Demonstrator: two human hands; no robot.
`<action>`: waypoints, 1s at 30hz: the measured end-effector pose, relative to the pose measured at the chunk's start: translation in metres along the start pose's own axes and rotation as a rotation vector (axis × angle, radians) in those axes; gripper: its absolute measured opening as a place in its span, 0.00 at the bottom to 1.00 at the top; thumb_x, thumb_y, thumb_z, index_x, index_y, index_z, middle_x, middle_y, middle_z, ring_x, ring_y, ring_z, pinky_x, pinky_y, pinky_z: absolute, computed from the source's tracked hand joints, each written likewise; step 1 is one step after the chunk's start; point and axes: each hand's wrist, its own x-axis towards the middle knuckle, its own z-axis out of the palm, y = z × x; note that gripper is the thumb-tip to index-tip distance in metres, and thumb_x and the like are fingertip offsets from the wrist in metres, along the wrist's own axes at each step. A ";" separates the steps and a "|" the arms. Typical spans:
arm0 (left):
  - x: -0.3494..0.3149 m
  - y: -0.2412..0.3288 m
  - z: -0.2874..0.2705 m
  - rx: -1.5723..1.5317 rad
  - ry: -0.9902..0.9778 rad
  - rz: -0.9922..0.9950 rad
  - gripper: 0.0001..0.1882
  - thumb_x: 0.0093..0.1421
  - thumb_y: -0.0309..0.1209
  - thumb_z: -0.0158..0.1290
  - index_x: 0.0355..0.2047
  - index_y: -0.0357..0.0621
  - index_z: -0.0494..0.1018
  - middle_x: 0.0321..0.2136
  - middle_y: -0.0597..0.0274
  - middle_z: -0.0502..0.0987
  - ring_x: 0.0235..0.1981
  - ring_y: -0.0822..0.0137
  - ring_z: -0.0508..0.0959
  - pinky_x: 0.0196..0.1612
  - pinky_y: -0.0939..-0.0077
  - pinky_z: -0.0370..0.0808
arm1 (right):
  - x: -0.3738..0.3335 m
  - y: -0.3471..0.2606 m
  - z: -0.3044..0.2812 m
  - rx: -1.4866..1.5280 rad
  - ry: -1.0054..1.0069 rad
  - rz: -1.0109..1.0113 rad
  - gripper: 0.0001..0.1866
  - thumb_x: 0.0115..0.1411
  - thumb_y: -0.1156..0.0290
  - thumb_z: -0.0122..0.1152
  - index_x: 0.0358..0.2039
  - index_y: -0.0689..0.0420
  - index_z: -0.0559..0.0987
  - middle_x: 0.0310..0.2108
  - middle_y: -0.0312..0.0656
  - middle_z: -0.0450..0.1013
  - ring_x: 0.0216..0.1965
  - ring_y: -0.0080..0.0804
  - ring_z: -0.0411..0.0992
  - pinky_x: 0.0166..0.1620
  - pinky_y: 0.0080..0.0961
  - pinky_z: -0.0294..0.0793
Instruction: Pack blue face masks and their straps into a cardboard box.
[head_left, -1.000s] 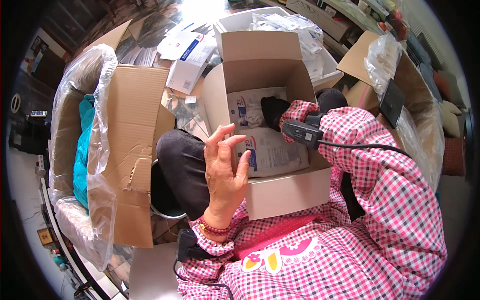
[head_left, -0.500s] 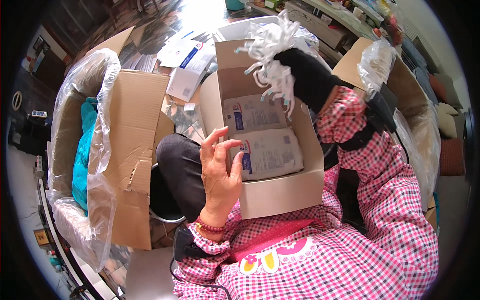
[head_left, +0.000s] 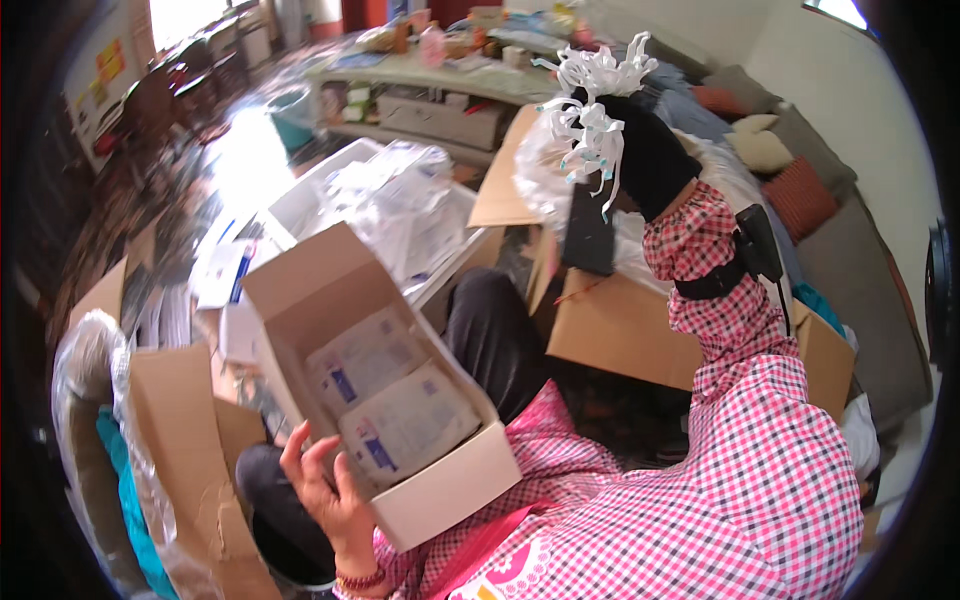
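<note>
On my lap sits an open white carton (head_left: 450, 496), tilted, holding two white packets with blue labels, a near packet (head_left: 415, 425) and a far packet (head_left: 365, 355). My left hand (head_left: 335, 490) is at its near left side, fingers apart and slightly curled, gripping nothing. Whether the palm touches the carton wall I cannot tell. My right hand (head_left: 640, 150) is raised at the upper right, over a large cardboard box (head_left: 620, 325). Black fabric covers it. A tuft of white strips (head_left: 600, 110) with bluish tips spreads around its far end and hides the fingers.
A white bin (head_left: 295, 200) full of clear plastic bags stands beyond the carton. At left is a plastic-lined cardboard box (head_left: 175, 420) with teal fabric. Flat printed cartons (head_left: 225, 275) lie on the floor. A teal bucket (head_left: 290, 118), low table (head_left: 440, 75) and sofa (head_left: 850, 270) stand farther off.
My view has turned to the right. My right hand has moved from over the carton toward the cardboard box on the right. My left hand stays beside the carton, fingers apart.
</note>
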 end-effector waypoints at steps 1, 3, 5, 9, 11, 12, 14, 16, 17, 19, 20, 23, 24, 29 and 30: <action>-0.001 -0.001 0.000 0.034 -0.004 0.015 0.08 0.58 0.20 0.51 0.38 0.39 0.76 0.58 0.56 0.68 0.63 0.53 0.66 0.67 0.60 0.58 | -0.002 -0.003 -0.022 -0.013 0.053 0.006 0.33 0.61 0.47 0.64 0.62 0.49 0.72 0.60 0.42 0.71 0.60 0.41 0.69 0.60 0.43 0.69; -0.001 -0.003 0.005 0.070 -0.012 0.024 0.08 0.58 0.20 0.51 0.38 0.39 0.75 0.57 0.55 0.68 0.63 0.52 0.65 0.68 0.59 0.57 | -0.011 -0.008 -0.062 -0.044 0.152 0.019 0.33 0.61 0.47 0.63 0.62 0.49 0.72 0.60 0.42 0.70 0.60 0.41 0.68 0.60 0.44 0.68; -0.001 -0.007 0.006 0.068 -0.036 0.044 0.08 0.58 0.20 0.51 0.38 0.39 0.75 0.58 0.55 0.68 0.63 0.52 0.65 0.68 0.59 0.57 | -0.023 -0.007 -0.089 -0.070 0.232 0.034 0.33 0.61 0.47 0.63 0.63 0.49 0.72 0.60 0.42 0.70 0.61 0.41 0.68 0.60 0.44 0.68; 0.000 -0.011 0.007 0.094 -0.047 0.027 0.08 0.60 0.21 0.49 0.39 0.40 0.74 0.59 0.54 0.67 0.63 0.53 0.64 0.67 0.58 0.57 | -0.037 -0.005 -0.129 -0.120 0.330 0.067 0.34 0.61 0.46 0.63 0.63 0.49 0.71 0.60 0.42 0.70 0.61 0.42 0.67 0.60 0.45 0.67; 0.002 -0.008 0.003 0.176 -0.059 0.121 0.09 0.63 0.23 0.54 0.43 0.43 0.79 0.59 0.52 0.70 0.55 0.54 0.71 0.56 0.61 0.68 | -0.043 0.001 -0.141 -0.133 0.359 0.089 0.34 0.61 0.46 0.63 0.63 0.49 0.71 0.60 0.42 0.69 0.62 0.42 0.67 0.61 0.45 0.66; 0.003 0.006 0.004 0.180 -0.034 0.115 0.09 0.63 0.23 0.53 0.42 0.43 0.79 0.57 0.54 0.71 0.53 0.53 0.72 0.54 0.63 0.69 | -0.044 0.006 -0.144 -0.136 0.367 0.102 0.34 0.61 0.46 0.62 0.63 0.49 0.71 0.61 0.42 0.69 0.62 0.42 0.67 0.61 0.46 0.66; 0.004 0.004 0.004 0.184 -0.031 0.134 0.08 0.63 0.23 0.53 0.42 0.42 0.79 0.57 0.53 0.71 0.52 0.53 0.73 0.54 0.63 0.69 | -0.051 0.008 -0.150 -0.155 0.383 0.119 0.34 0.61 0.46 0.62 0.63 0.48 0.71 0.61 0.42 0.69 0.62 0.42 0.66 0.61 0.46 0.66; 0.004 0.001 0.003 0.186 -0.031 0.152 0.08 0.63 0.23 0.53 0.42 0.42 0.79 0.57 0.53 0.72 0.52 0.53 0.73 0.54 0.63 0.69 | -0.057 0.010 -0.157 -0.165 0.403 0.140 0.34 0.61 0.45 0.62 0.64 0.48 0.70 0.61 0.42 0.69 0.62 0.42 0.66 0.61 0.47 0.65; 0.005 -0.001 0.002 0.196 -0.038 0.149 0.08 0.64 0.23 0.53 0.42 0.41 0.79 0.57 0.53 0.72 0.52 0.52 0.73 0.54 0.63 0.69 | -0.061 0.012 -0.162 -0.171 0.411 0.147 0.34 0.61 0.45 0.62 0.64 0.48 0.70 0.61 0.42 0.69 0.62 0.42 0.66 0.61 0.47 0.65; 0.005 0.000 0.002 0.207 -0.051 0.149 0.08 0.64 0.24 0.53 0.42 0.41 0.79 0.57 0.53 0.71 0.52 0.52 0.73 0.54 0.62 0.69 | -0.067 0.014 -0.170 -0.183 0.432 0.167 0.34 0.61 0.45 0.62 0.64 0.48 0.70 0.61 0.42 0.68 0.63 0.43 0.65 0.62 0.47 0.65; 0.004 0.003 0.003 0.150 -0.053 0.047 0.07 0.64 0.24 0.53 0.42 0.41 0.79 0.56 0.52 0.72 0.52 0.52 0.73 0.55 0.62 0.69 | -0.070 0.016 -0.172 -0.192 0.438 0.179 0.34 0.62 0.45 0.62 0.64 0.48 0.70 0.61 0.42 0.68 0.63 0.43 0.65 0.62 0.48 0.64; 0.006 0.009 0.004 0.121 -0.049 0.013 0.07 0.65 0.25 0.53 0.42 0.40 0.79 0.55 0.52 0.73 0.52 0.52 0.73 0.56 0.61 0.69 | -0.078 0.021 -0.180 -0.207 0.454 0.208 0.35 0.62 0.44 0.61 0.64 0.48 0.70 0.62 0.42 0.68 0.63 0.43 0.65 0.62 0.48 0.64; 0.007 0.010 0.005 0.146 -0.036 0.080 0.07 0.65 0.25 0.53 0.41 0.40 0.79 0.54 0.52 0.73 0.52 0.52 0.73 0.56 0.61 0.69 | -0.080 0.022 -0.183 -0.213 0.458 0.214 0.35 0.62 0.44 0.61 0.64 0.48 0.70 0.62 0.42 0.68 0.63 0.43 0.64 0.62 0.48 0.63; 0.006 0.009 0.002 0.170 -0.028 0.089 0.07 0.66 0.25 0.52 0.41 0.40 0.79 0.54 0.51 0.74 0.54 0.52 0.73 0.57 0.61 0.68 | -0.094 0.022 -0.193 -0.245 0.483 0.250 0.35 0.62 0.44 0.61 0.65 0.47 0.69 0.62 0.42 0.67 0.64 0.44 0.63 0.63 0.50 0.62; 0.006 0.009 0.002 0.170 -0.025 0.077 0.07 0.66 0.26 0.52 0.41 0.40 0.79 0.54 0.52 0.73 0.54 0.52 0.73 0.58 0.61 0.68 | -0.097 0.021 -0.194 -0.250 0.486 0.256 0.35 0.62 0.44 0.61 0.65 0.47 0.69 0.62 0.42 0.67 0.64 0.44 0.63 0.63 0.50 0.62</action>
